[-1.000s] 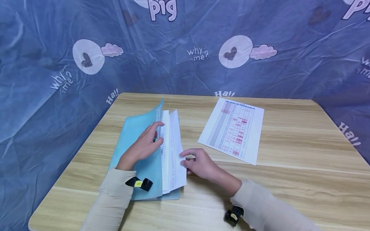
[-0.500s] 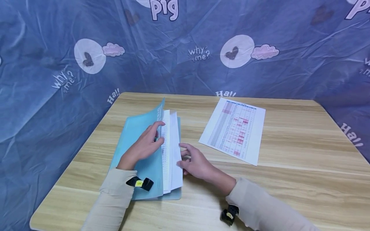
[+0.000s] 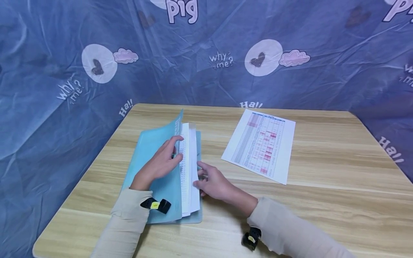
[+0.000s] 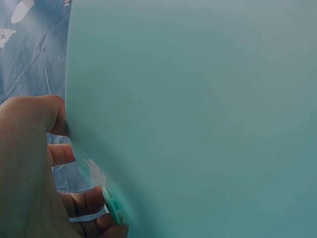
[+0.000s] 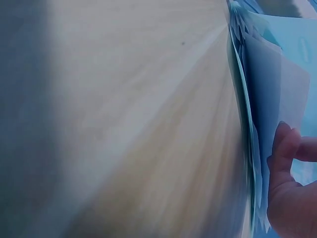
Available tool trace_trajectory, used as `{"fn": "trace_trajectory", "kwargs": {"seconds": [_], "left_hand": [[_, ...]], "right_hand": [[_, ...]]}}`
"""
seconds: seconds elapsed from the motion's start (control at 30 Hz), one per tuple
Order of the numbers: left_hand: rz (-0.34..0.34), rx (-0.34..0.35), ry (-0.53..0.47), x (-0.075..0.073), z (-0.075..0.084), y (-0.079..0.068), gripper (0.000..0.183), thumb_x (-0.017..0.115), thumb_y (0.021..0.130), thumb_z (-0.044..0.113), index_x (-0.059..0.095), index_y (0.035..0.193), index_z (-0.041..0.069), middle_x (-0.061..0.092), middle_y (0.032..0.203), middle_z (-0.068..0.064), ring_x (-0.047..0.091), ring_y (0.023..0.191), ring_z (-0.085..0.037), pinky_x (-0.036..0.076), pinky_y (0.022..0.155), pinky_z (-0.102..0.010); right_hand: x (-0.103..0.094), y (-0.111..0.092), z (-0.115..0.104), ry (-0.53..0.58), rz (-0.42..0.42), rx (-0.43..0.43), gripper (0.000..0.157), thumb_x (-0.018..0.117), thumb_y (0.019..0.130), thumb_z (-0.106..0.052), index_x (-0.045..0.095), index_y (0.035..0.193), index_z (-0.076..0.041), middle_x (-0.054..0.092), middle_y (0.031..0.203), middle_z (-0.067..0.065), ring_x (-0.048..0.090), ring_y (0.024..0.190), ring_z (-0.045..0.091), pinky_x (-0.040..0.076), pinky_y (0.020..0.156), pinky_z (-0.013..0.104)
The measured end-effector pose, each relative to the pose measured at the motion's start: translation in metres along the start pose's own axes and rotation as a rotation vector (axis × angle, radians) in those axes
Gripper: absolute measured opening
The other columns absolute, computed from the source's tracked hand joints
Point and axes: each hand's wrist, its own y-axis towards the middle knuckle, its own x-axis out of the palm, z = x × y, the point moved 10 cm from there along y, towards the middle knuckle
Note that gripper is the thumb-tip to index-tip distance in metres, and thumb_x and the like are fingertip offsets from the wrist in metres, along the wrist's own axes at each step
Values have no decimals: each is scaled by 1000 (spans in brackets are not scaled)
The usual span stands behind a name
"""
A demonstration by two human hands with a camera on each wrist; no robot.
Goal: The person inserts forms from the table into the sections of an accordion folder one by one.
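A light-blue file folder point(image 3: 138, 157) lies at the left of the table, its front cover point(image 4: 188, 109) lifted. My left hand point(image 3: 162, 161) grips the cover's free edge, with the fingertips at a small green snap button point(image 4: 111, 203). Inside the folder, several white printed sheets of paper point(image 3: 193, 200) stand partly raised, their right edges showing beyond the cover. My right hand point(image 3: 214, 182) pinches these sheets at their right edge, thumb and index finger spread apart along it. In the right wrist view, the fingers point(image 5: 282, 153) lie against the sheets.
A single printed sheet with red-marked cells point(image 3: 261, 145) lies flat to the right of the folder, beyond my right hand. The wooden table point(image 3: 329, 154) ends in front of a blue patterned cloth point(image 3: 200, 82).
My right hand has moved left with the sheets, whose right edges now sit farther inside the folder, uncovering a strip of its back cover. The left hand has stayed in place.
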Motion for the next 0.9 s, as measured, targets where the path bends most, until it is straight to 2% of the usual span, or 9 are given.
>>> {"fn": "trace_trajectory", "kwargs": {"seconds": [0.17,0.33,0.67,0.9], "left_hand": [[6,5,1,0,0,0,51,48,91,23,32,139,21,45,99,-8,46,85,-23,38,64,-34],[5,0,2,-1,0,-1,51,47,91,24,32,140,21,44,99,-8,46,84,-23,38,63,-34],[2,7,-6,-1,1,-1,51,46,90,24,33,139,20,44,98,-8,45,84,-22,37,63,-34],[-2,10,-6,-1,1,-1,51,47,90,24,33,139,21,45,100,-8,45,85,-23,37,63,-34]], "right_hand": [[3,0,0,-13,-13,18,71,59,88,-4,20,149,-2,60,116,15,61,63,16,53,59,34],[6,-1,0,4,-29,29,70,52,90,-2,14,149,0,58,125,18,63,72,15,53,60,34],[16,3,-1,38,-59,18,74,51,90,-1,6,149,2,62,118,14,61,64,16,53,58,35],[20,3,-3,56,-92,26,76,51,92,-2,2,150,-1,64,117,11,61,65,18,52,57,34]]}}
